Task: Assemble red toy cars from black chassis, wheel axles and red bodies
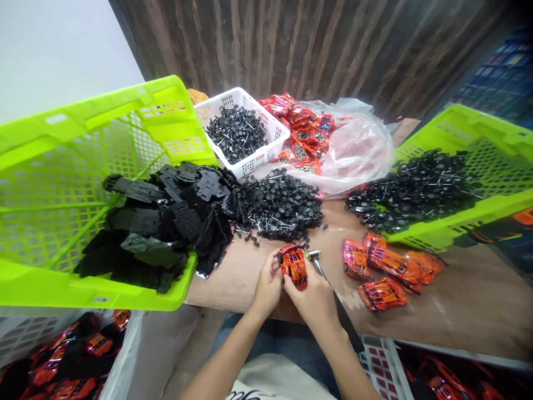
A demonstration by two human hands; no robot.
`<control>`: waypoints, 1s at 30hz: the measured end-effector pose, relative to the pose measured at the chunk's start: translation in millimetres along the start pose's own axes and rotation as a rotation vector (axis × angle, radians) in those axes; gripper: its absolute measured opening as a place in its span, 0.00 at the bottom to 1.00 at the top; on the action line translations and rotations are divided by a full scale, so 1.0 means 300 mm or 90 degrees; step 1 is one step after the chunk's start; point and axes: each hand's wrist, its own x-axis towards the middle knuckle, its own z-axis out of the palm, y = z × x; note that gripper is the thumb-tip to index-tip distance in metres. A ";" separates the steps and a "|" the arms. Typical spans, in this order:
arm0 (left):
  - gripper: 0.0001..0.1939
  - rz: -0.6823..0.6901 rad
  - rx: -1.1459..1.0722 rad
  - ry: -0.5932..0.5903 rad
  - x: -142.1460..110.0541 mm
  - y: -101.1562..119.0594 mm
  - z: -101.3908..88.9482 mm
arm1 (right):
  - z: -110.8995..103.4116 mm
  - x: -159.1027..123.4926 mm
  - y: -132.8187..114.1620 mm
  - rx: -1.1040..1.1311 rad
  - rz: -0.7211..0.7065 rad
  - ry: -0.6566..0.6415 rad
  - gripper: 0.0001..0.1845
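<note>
A shiny orange-red toy car (293, 265) is held between both hands above the table's front edge. My left hand (268, 280) grips its left side, fingers curled around it. On its right and lower end, my right hand (312, 297) has the thumb pressed on the body. Just right of the car lies a hammer (317, 265), its dark handle passing beneath my right forearm. Beyond the hands spreads a heap of black wheels on metal axles (283, 203). Several similar toy cars (383, 294) lie on the table to the right.
A tipped green crate (187, 283) at left spills black chassis plates (145, 222). Wheel sets fill a white basket (272, 147) and another green crate (437, 233). Red car shells (306, 130) lie by a plastic bag (360, 150). Boxes of cars flank my legs below.
</note>
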 end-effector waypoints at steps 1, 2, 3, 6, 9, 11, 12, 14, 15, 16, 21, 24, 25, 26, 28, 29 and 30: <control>0.21 0.004 0.004 0.000 0.000 -0.005 0.000 | 0.000 0.000 0.007 -0.001 0.003 -0.005 0.33; 0.21 0.005 0.004 0.004 0.001 -0.008 -0.001 | -0.001 0.001 0.014 -0.003 0.007 -0.007 0.32; 0.21 0.004 0.001 0.009 0.002 -0.010 -0.001 | -0.003 0.002 0.020 -0.005 0.007 -0.008 0.32; 0.21 -0.002 -0.020 0.016 0.001 -0.010 -0.001 | -0.003 0.005 0.029 -0.006 -0.009 -0.017 0.30; 0.20 -0.019 -0.052 -0.002 -0.006 0.000 0.001 | 0.011 -0.001 0.032 0.006 -0.019 -0.025 0.30; 0.22 -0.018 -0.051 -0.015 -0.011 0.011 0.001 | 0.019 -0.009 0.036 0.024 -0.006 -0.018 0.32; 0.24 -0.012 -0.039 -0.019 -0.012 0.018 0.001 | 0.020 -0.011 0.040 0.043 -0.007 -0.020 0.32; 0.28 0.001 -0.008 -0.018 -0.015 0.033 0.000 | 0.009 -0.007 0.053 0.119 -0.028 -0.057 0.32; 0.28 0.001 0.005 -0.016 -0.016 0.040 -0.001 | -0.003 0.001 0.061 0.189 -0.040 -0.090 0.30; 0.28 -0.005 0.013 -0.019 -0.019 0.047 -0.003 | -0.017 0.012 0.068 0.279 -0.043 -0.126 0.29; 0.23 -0.001 0.052 -0.109 -0.051 0.051 -0.006 | -0.076 0.070 0.072 0.632 0.030 -0.208 0.19; 0.22 0.032 0.061 -0.156 -0.069 0.037 -0.004 | -0.073 0.068 0.058 0.676 0.022 -0.180 0.14; 0.22 0.042 0.053 -0.160 -0.072 0.034 -0.005 | -0.068 0.064 0.055 0.686 0.019 -0.174 0.14; 0.23 0.054 0.044 -0.151 -0.071 0.033 -0.009 | -0.063 0.061 0.055 0.689 0.015 -0.175 0.15; 0.23 0.087 0.034 -0.099 -0.063 0.037 -0.029 | -0.056 0.054 0.057 0.649 0.003 -0.201 0.20; 0.23 0.099 0.045 -0.070 -0.055 0.041 -0.045 | -0.055 0.050 0.058 0.598 -0.005 -0.209 0.21; 0.23 0.099 0.071 -0.051 -0.046 0.047 -0.065 | -0.054 0.045 0.059 0.529 -0.022 -0.209 0.22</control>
